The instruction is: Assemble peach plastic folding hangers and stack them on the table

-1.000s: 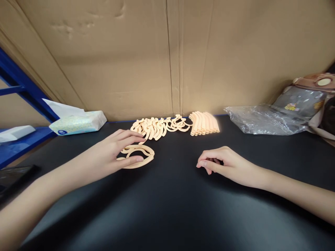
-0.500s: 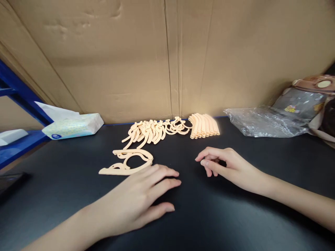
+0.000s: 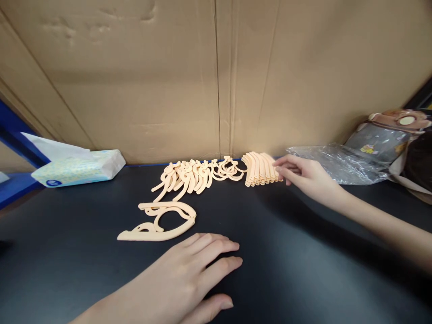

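Note:
My right hand (image 3: 303, 175) reaches to the right end of a neat row of beige curved hanger arms (image 3: 258, 168). Its thumb and forefinger are a little apart, with the tips at the last piece; whether they touch it I cannot tell. My left hand (image 3: 205, 270) rests palm down near the front of the black table (image 3: 263, 279), fingers spread and holding nothing. Just beyond it lies a beige folding clothes hanger (image 3: 178, 231), its two arms spread to the left. Behind that is a heap of beige curved hanger pieces (image 3: 189, 175), beside several ring-shaped pieces (image 3: 229, 168).
A tissue pack (image 3: 81, 168) lies at the back left by a blue frame (image 3: 16, 130). At the back right are a clear plastic bag (image 3: 330, 157) and a grey and brown bottle (image 3: 378, 139). A cardboard wall (image 3: 162, 81) rises behind the table.
My right hand has moved away from me and to the right, up to the row of hanger arms. My left hand stays spread on the table. The camera view has shifted slightly.

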`<state>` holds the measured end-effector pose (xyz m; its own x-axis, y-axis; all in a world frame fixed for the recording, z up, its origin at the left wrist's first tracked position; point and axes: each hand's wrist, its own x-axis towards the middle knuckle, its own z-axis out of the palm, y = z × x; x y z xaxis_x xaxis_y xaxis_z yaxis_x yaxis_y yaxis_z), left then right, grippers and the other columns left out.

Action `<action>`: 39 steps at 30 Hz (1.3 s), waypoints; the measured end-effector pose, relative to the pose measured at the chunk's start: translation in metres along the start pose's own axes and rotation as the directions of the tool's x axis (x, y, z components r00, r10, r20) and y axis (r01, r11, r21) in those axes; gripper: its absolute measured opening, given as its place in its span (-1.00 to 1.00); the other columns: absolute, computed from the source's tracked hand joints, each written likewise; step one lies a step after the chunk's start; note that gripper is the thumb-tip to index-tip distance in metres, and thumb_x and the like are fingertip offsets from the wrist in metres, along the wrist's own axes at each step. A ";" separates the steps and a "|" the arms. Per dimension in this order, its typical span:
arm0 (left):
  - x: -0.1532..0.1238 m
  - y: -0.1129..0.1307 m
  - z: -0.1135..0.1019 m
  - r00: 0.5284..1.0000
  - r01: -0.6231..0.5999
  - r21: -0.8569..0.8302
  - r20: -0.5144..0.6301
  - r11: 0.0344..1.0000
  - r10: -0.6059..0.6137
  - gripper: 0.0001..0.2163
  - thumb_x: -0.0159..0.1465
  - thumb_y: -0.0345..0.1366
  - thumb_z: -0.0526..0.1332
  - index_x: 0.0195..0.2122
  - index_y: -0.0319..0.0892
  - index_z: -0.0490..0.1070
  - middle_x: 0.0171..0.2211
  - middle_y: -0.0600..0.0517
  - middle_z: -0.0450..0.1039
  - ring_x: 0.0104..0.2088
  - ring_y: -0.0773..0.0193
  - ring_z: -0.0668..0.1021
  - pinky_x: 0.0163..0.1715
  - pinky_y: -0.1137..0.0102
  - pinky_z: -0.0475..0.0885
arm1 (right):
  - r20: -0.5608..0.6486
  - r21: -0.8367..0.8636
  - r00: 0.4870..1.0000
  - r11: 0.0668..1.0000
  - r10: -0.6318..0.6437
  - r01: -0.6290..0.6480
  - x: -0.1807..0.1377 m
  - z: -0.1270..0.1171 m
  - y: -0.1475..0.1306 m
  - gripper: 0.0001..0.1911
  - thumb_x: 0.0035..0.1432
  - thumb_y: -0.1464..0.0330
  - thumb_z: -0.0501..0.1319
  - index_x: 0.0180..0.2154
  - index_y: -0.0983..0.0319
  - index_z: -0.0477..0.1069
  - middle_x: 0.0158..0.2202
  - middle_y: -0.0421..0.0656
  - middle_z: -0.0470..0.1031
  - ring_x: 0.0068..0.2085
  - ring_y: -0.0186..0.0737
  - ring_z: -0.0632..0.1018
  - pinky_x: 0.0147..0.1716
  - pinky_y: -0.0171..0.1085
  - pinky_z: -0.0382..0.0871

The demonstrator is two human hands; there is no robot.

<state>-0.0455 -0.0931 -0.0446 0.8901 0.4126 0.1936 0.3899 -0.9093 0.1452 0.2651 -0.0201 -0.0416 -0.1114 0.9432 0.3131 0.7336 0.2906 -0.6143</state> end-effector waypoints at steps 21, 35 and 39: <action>0.001 0.000 -0.002 0.999 -0.018 0.023 0.034 1.000 0.017 -0.68 0.29 -0.26 0.20 0.07 -0.14 0.37 0.08 -0.03 0.43 0.05 0.12 0.48 0.00 0.27 0.47 | -0.044 -0.475 0.973 0.852 0.226 -0.219 0.055 0.004 0.046 -0.41 0.21 -0.07 -0.04 0.02 0.23 0.31 -0.23 -0.05 0.56 -0.22 0.01 0.56 -0.28 -0.15 0.33; -0.001 -0.003 0.000 1.000 -0.018 0.020 0.014 1.000 0.017 -0.69 0.31 -0.27 0.17 0.08 -0.11 0.35 0.08 0.00 0.42 0.04 0.15 0.48 -0.01 0.29 0.46 | -0.045 -0.400 0.973 0.889 0.225 -0.224 0.056 0.003 0.051 -0.42 0.18 -0.05 0.01 0.02 0.24 0.29 -0.32 -0.06 0.55 -0.33 -0.07 0.55 -0.32 -0.16 0.37; -0.001 -0.002 0.002 1.000 -0.011 0.006 0.007 1.000 0.011 -0.70 0.32 -0.27 0.16 0.08 -0.10 0.34 0.08 0.00 0.42 0.05 0.15 0.47 0.00 0.28 0.45 | -0.040 -0.368 0.975 0.904 0.220 -0.219 0.054 0.006 0.054 -0.41 0.16 -0.02 0.06 0.05 0.26 0.26 -0.33 -0.06 0.55 -0.33 -0.06 0.55 -0.29 -0.15 0.37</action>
<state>-0.0465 -0.0923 -0.0469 0.8960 0.4021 0.1884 0.3814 -0.9142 0.1373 0.2946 0.0476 -0.0621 0.0793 0.9768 0.1987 0.9339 -0.0031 -0.3575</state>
